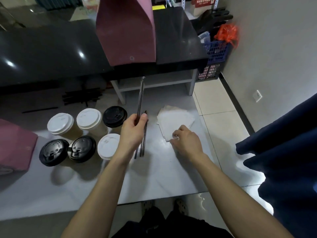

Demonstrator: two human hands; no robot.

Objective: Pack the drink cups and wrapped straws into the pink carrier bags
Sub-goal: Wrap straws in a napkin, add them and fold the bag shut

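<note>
I see six drink cups (82, 134) standing close together on the near left of the desk (171, 177). Three have white lids and three have black lids. None of them is in a bag yet, as far as I can see.

My left hand (133, 129) holds wrapped straws (140, 100) in curled fingers, just right of the cups. One straw points up and far, toward the tall pink carrier bag (127, 31) that stands on the dark counter (42, 48). The others hang down below my hand. I think there are three or four, but the picture is too blurry to count.

My right hand (185, 140) pinches the near corner of a stack of white napkins (175, 119) with thumb and fingers.

A second pink bag (15, 146) lies at the left edge of the desk.

I judge the job has hardly started. All the cups and straws are left to pack.

The middle and near part of the desk gives open room to move. The cups sit close to my left arm, so a bump could tip them. The right edge of the desk is near the napkins, with floor (223, 117) past it. A dark blue cloth (283, 152) hangs on the right.
</note>
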